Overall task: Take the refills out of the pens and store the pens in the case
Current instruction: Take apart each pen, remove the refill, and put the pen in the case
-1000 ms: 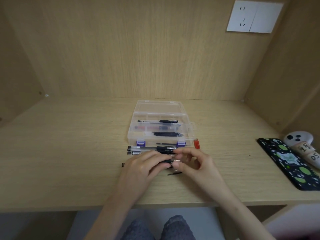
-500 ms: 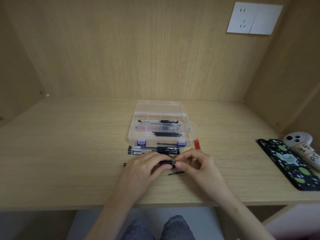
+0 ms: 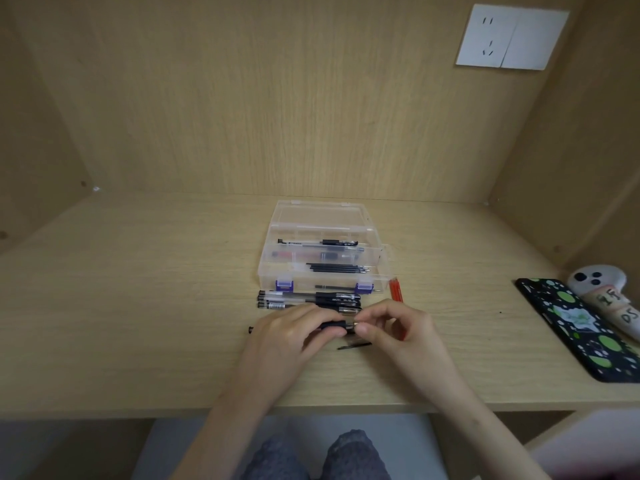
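A black pen (image 3: 335, 325) lies level between my hands just above the desk. My left hand (image 3: 291, 336) grips its barrel, and my right hand (image 3: 391, 327) pinches its metal tip end with thumb and fingers. The pen's far end (image 3: 250, 329) sticks out past my left hand. Several black pens (image 3: 308, 299) lie in a row just behind my hands. The clear plastic case (image 3: 270, 271) stands open behind them, with pens and several black refills (image 3: 339, 268) in its compartments. A loose thin black refill (image 3: 354, 346) rests on the desk under my right hand.
Red refills (image 3: 395, 289) lie at the case's right front corner. A black phone with green and white spots (image 3: 581, 327) and a white controller (image 3: 602, 285) sit at the desk's right edge. The desk's front edge (image 3: 138, 408) runs just under my wrists.
My hands have closed together on the pen: the silver tip piece that stood slightly apart from the barrel a second ago now sits against it. The loose refill has not moved.
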The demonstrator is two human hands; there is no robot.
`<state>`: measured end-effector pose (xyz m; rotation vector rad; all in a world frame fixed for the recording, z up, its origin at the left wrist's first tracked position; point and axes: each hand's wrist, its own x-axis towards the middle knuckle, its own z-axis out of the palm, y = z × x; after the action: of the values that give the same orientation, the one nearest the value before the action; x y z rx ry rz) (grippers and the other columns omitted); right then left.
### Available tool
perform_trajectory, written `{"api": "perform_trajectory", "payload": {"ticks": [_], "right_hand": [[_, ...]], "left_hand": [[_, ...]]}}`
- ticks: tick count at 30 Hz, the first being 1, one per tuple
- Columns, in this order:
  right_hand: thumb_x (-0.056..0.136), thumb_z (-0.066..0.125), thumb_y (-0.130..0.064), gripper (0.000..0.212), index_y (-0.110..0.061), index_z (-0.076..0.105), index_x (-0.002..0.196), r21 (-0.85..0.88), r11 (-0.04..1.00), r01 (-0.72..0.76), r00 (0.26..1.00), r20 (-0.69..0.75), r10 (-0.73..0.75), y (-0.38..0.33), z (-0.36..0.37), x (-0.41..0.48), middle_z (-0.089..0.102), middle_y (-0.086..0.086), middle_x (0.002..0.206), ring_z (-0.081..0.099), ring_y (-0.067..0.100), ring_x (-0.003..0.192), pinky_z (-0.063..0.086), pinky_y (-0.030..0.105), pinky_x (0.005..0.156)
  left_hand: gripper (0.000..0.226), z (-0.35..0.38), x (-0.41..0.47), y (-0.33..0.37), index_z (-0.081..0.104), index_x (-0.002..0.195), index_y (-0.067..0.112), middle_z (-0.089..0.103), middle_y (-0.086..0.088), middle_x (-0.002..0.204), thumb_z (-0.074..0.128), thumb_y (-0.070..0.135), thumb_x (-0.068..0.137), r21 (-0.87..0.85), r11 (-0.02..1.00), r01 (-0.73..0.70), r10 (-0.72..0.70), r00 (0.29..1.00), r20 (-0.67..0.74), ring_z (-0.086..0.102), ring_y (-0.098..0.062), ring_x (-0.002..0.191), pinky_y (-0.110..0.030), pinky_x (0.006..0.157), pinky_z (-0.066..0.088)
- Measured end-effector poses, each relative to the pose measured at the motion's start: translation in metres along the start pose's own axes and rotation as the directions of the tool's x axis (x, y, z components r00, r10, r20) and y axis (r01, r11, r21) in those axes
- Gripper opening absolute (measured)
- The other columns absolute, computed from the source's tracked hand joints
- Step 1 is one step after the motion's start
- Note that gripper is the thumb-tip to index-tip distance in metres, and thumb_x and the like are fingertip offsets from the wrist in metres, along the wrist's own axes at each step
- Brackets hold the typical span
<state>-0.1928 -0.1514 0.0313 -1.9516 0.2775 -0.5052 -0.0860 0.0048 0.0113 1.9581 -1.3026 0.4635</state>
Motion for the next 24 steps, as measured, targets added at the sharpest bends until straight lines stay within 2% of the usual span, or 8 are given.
{"api": "perform_trajectory", "payload": {"ticks": [4, 8, 10, 13, 15, 19, 24], "right_hand": [[0.076, 0.075, -0.008, 0.015, -0.022, 0.07, 0.08, 0.013, 1.0, 0.016, 0.999, -0.038, -0.016, 0.002, -0.004, 0.0, 0.061, -0.015, 0.066, 0.048, -0.003, 0.06, 0.035, 0.008, 0.062], [0.075, 0.075, -0.012, 0.017, -0.029, 0.07, 0.076, 0.017, 1.0, 0.0, 0.992, -0.127, 0.003, 0.009, -0.014, 0.0, 0.058, -0.018, 0.061, 0.046, -0.001, 0.057, 0.035, 0.008, 0.058], [0.074, 0.077, -0.015, 0.019, -0.032, 0.069, 0.074, -0.075, 0.997, 0.009, 0.99, -0.142, -0.02, 0.015, -0.017, -0.002, 0.06, -0.021, 0.066, 0.047, 0.0, 0.063, 0.035, 0.01, 0.062], [0.072, 0.08, -0.022, 0.018, -0.035, 0.067, 0.075, -0.292, 0.952, 0.094, 0.994, -0.034, -0.108, 0.024, -0.011, -0.011, 0.064, -0.02, 0.087, 0.044, 0.001, 0.087, 0.032, 0.01, 0.076], [0.071, 0.08, -0.025, 0.019, -0.037, 0.066, 0.076, -0.359, 0.922, 0.143, 0.989, 0.024, -0.144, 0.028, -0.005, -0.015, 0.061, -0.02, 0.096, 0.04, 0.0, 0.093, 0.03, 0.009, 0.082], [0.069, 0.076, -0.035, 0.013, -0.037, 0.068, 0.079, -0.407, 0.898, 0.169, 0.984, 0.019, -0.177, 0.029, -0.002, -0.013, 0.056, -0.021, 0.1, 0.036, -0.003, 0.096, 0.027, 0.008, 0.086], [0.07, 0.08, -0.029, 0.016, -0.033, 0.07, 0.081, -0.407, 0.897, 0.173, 0.984, 0.027, -0.177, 0.027, -0.004, -0.013, 0.056, -0.02, 0.101, 0.036, -0.004, 0.097, 0.027, 0.006, 0.085]], "left_hand": [[0.03, -0.001, 0.0, 0.001, 0.07, 0.094, 0.024, 0.067, 0.017, 0.086, 0.049, 0.045, 0.09, -0.021, 1.0, 0.015, -0.016, 1.0, -0.017, 0.055, 0.004, 0.072, -0.011, 0.063, 0.041], [0.03, -0.001, 0.0, 0.001, 0.07, 0.095, 0.024, 0.068, 0.017, 0.089, 0.05, 0.045, 0.089, -0.025, 0.999, 0.042, -0.044, 0.998, -0.055, 0.046, 0.013, 0.072, -0.011, 0.064, 0.043], [0.032, -0.001, -0.001, 0.001, 0.071, 0.097, 0.024, 0.068, 0.016, 0.09, 0.048, 0.045, 0.09, -0.016, 0.998, 0.061, -0.062, 0.995, -0.076, 0.049, 0.012, 0.072, -0.015, 0.065, 0.046], [0.033, -0.001, -0.001, 0.002, 0.069, 0.101, 0.024, 0.067, 0.017, 0.094, 0.046, 0.046, 0.091, -0.046, 0.994, 0.097, -0.1, 0.991, -0.084, 0.059, 0.006, 0.078, -0.021, 0.068, 0.05], [0.031, -0.002, -0.001, 0.003, 0.067, 0.103, 0.025, 0.065, 0.019, 0.095, 0.046, 0.046, 0.091, -0.067, 0.992, 0.106, -0.111, 0.991, -0.073, 0.06, 0.005, 0.079, -0.021, 0.068, 0.051], [0.028, -0.002, -0.001, 0.004, 0.065, 0.106, 0.027, 0.064, 0.019, 0.097, 0.047, 0.044, 0.092, -0.058, 0.994, 0.094, -0.096, 0.995, -0.035, 0.059, 0.004, 0.083, -0.02, 0.068, 0.052], [0.028, -0.003, 0.0, 0.004, 0.066, 0.104, 0.027, 0.065, 0.018, 0.096, 0.046, 0.043, 0.092, -0.043, 0.996, 0.084, -0.086, 0.996, -0.03, 0.057, 0.004, 0.083, -0.019, 0.067, 0.05]]}}
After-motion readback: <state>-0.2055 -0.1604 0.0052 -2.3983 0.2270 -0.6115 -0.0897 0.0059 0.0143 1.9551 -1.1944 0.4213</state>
